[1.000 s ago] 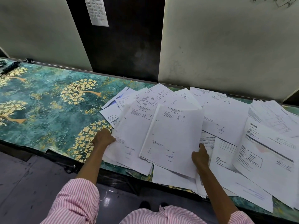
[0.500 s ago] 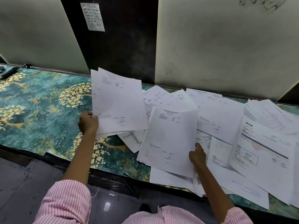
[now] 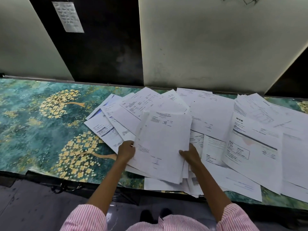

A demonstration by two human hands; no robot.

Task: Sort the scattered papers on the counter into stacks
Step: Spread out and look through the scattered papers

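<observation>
honestly nothing here is readable. the white printed sheets scattered over the green counter (image 3: pixel 208 114) carry lines of small dark print, but it's all too blurred to make out a word. the sheet with a dark bar and a boxed section (image 3: pixel 250 147) has a bold heading up top, also unreadable. the small white notice stuck on the black wall panel (image 3: pixel 68 16) shows rows of faint text, same story. no brands, numbers or signs i can pick out.

Both hands grip a stack of printed sheets (image 3: pixel 164 145) on the floral counter (image 3: pixel 41 124): left hand (image 3: pixel 126 151) at its left edge, right hand (image 3: pixel 190 155) at its right.
</observation>
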